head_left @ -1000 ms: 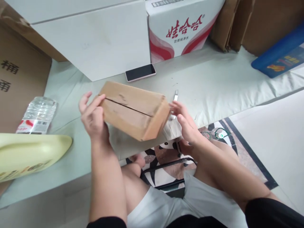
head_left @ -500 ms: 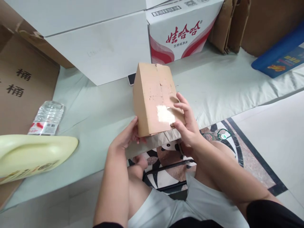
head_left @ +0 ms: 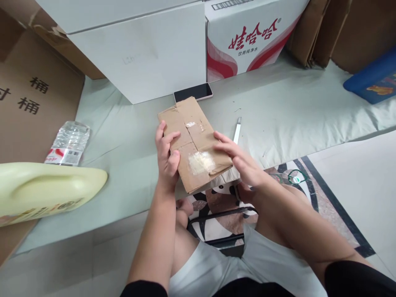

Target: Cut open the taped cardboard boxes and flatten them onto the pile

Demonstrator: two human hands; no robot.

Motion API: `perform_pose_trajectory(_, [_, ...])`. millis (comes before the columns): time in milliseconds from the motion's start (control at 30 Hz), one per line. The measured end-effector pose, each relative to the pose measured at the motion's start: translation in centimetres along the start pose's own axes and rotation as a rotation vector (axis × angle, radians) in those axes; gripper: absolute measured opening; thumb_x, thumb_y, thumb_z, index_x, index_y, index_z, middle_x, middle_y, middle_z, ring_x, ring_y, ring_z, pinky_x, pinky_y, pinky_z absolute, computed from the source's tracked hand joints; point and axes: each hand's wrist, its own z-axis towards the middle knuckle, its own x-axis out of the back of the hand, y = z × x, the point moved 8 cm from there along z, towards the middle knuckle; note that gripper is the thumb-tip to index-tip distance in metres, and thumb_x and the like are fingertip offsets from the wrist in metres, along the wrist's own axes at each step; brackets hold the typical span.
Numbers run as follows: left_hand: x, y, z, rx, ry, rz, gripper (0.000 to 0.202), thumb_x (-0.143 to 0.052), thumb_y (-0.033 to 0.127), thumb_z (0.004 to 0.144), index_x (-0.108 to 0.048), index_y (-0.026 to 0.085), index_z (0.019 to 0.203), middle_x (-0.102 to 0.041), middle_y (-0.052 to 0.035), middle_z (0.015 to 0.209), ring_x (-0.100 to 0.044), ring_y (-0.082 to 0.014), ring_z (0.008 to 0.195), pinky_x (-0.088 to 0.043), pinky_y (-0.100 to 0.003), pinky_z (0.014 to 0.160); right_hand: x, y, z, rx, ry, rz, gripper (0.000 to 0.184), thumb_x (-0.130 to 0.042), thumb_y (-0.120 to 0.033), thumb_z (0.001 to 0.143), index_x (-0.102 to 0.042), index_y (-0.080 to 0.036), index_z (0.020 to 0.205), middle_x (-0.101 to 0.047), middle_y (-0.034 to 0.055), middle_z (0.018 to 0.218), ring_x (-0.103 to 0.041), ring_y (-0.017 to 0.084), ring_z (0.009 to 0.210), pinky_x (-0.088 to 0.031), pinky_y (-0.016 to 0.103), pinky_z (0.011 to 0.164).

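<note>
A small brown cardboard box (head_left: 194, 136) lies on the pale green sheet (head_left: 130, 140) in front of me, its taped flap side up, with a torn white label patch near its front. My left hand (head_left: 167, 159) grips its left edge, thumb and fingers curled over the top. My right hand (head_left: 238, 159) rests flat on its right side, fingers stretched across the top face. A small metal blade (head_left: 237, 130) lies on the sheet just right of the box. A black phone (head_left: 193, 92) lies behind the box.
Large white boxes (head_left: 139, 45) and a red-and-white printed carton (head_left: 247, 37) stand behind. Brown cardboard (head_left: 34, 95) is at left, with a crushed water bottle (head_left: 69, 142) and a pale yellow jug (head_left: 46, 192). A blue item (head_left: 371, 80) lies at far right.
The box was turned from standing on end to lying flat with the flap side up. My left hand moved from under it to its left edge; my right hand now lies flat on top.
</note>
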Motion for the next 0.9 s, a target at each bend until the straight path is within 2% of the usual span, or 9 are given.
perform_pose_trajectory(67, [0.1, 0.2, -0.1, -0.005, 0.005, -0.011, 0.048, -0.047, 0.063, 0.099, -0.065, 0.03, 0.129, -0.04, -0.0072, 0.167, -0.034, -0.0343, 0.158, -0.03, -0.056, 0.129, 2.5, 2.0, 0.2, -0.133, 0.189, -0.109, 0.051, -0.038, -0.062, 0.104, -0.062, -0.028, 0.135, -0.067, 0.0104, 0.138, -0.068, 0.025, 0.117, -0.057, 0.045, 0.098])
perform_pose_trajectory(167, [0.4, 0.2, -0.3, -0.021, 0.029, -0.034, 0.046, -0.048, 0.063, 0.099, -0.066, 0.032, 0.128, -0.042, -0.0057, 0.166, -0.034, -0.0341, 0.158, -0.029, -0.055, 0.13, 5.8, 5.0, 0.3, -0.418, 0.343, -0.51, 0.05, -0.052, -0.054, 0.098, -0.064, -0.023, 0.134, -0.072, 0.0087, 0.099, -0.066, 0.023, 0.081, -0.056, 0.041, 0.078])
perform_pose_trajectory(333, [0.2, 0.3, -0.3, -0.031, 0.041, -0.04, 0.045, -0.048, 0.062, 0.099, -0.066, 0.031, 0.127, -0.044, -0.0063, 0.164, -0.035, -0.0341, 0.157, -0.031, -0.057, 0.129, 5.5, 7.7, 1.0, -0.72, -0.008, -0.915, 0.061, -0.058, -0.045, 0.089, -0.061, -0.022, 0.146, -0.075, 0.0126, 0.098, -0.067, 0.032, 0.087, -0.051, 0.041, 0.073])
perform_pose_trajectory(400, [0.1, 0.5, -0.3, -0.041, 0.049, -0.041, 0.046, -0.047, 0.063, 0.099, -0.066, 0.031, 0.127, -0.044, -0.0072, 0.164, -0.036, -0.0347, 0.157, -0.033, -0.057, 0.128, 5.5, 7.6, 0.9, -0.747, -0.012, -0.875, 0.055, -0.057, -0.035, 0.086, -0.067, -0.023, 0.138, -0.074, 0.01, 0.088, -0.067, 0.03, 0.081, -0.05, 0.041, 0.071])
perform_pose_trajectory(500, [-0.1, 0.6, -0.2, -0.025, 0.035, -0.018, 0.049, -0.044, 0.066, 0.1, -0.065, 0.031, 0.127, -0.044, -0.0086, 0.164, -0.036, -0.0364, 0.156, -0.034, -0.059, 0.127, 5.9, 5.8, 0.6, -0.595, 0.166, -0.456, 0.04, -0.052, -0.037, 0.086, -0.074, -0.021, 0.115, -0.068, 0.0059, 0.07, -0.062, 0.023, 0.065, -0.049, 0.038, 0.064])
perform_pose_trajectory(633, [-0.4, 0.6, -0.3, -0.012, 0.03, 0.009, 0.053, -0.041, 0.069, 0.1, -0.065, 0.03, 0.126, -0.046, -0.0103, 0.162, -0.037, -0.0376, 0.156, -0.035, -0.059, 0.126, 6.8, 0.9, -0.1, -0.165, 0.326, -0.006, 0.04, -0.045, -0.056, 0.092, -0.066, -0.03, 0.113, -0.069, 0.0025, 0.074, -0.063, 0.02, 0.061, -0.05, 0.037, 0.058])
perform_pose_trajectory(767, [-0.8, 0.6, -0.3, -0.013, 0.052, 0.006, 0.054, -0.038, 0.069, 0.101, -0.064, 0.029, 0.126, -0.046, -0.0113, 0.162, -0.036, -0.0375, 0.157, -0.035, -0.06, 0.126, 6.3, -4.9, -1.9, 0.198, 0.489, 0.018, 0.017, -0.072, -0.044, 0.088, -0.06, -0.032, 0.09, -0.049, -0.0062, 0.054, -0.039, 0.012, 0.041, -0.033, 0.03, 0.043])
perform_pose_trajectory(833, [-1.0, 0.7, -0.3, -0.015, 0.067, -0.001, 0.055, -0.037, 0.07, 0.1, -0.063, 0.028, 0.125, -0.046, -0.0112, 0.162, -0.036, -0.0375, 0.156, -0.037, -0.059, 0.125, 5.1, -7.2, -2.7, 0.296, 0.543, -0.054, 0.027, -0.063, -0.043, 0.097, -0.055, -0.028, 0.076, -0.034, -0.0073, 0.048, -0.023, 0.009, 0.035, -0.022, 0.029, 0.039])
perform_pose_trajectory(900, [-1.1, 0.7, -0.3, -0.018, 0.074, -0.006, 0.056, -0.037, 0.071, 0.1, -0.063, 0.029, 0.125, -0.047, -0.011, 0.161, -0.038, -0.0374, 0.156, -0.039, -0.058, 0.123, 3.8, -8.5, -3.3, 0.335, 0.534, -0.091, 0.031, -0.058, -0.044, 0.101, -0.056, -0.027, 0.075, -0.031, -0.0074, 0.046, -0.022, 0.009, 0.033, -0.018, 0.029, 0.036])
